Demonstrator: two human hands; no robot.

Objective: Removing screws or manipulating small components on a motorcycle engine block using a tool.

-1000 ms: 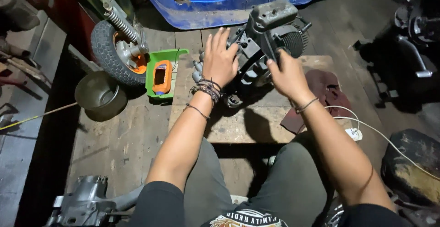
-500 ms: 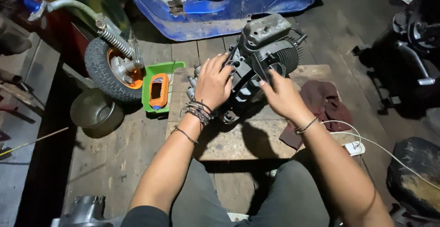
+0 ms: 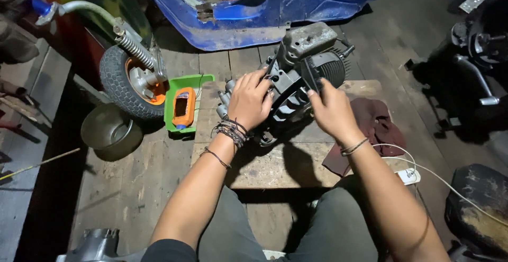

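Small grey engine [image 3: 301,77] is sitting tilted on a low wooden worktop [image 3: 275,161], directly ahead of the seated person. Left hand [image 3: 250,102] is lying over the engine's left side, fingers curled against the casing. Right hand [image 3: 330,108] is pinching a thin dark part at the engine's front between fingertips. Dark red rag [image 3: 378,127] is lying just right of the engine. Green tray [image 3: 185,106] is resting near a small wheel [image 3: 132,82]; metal bowl [image 3: 108,132] is sitting beside it.
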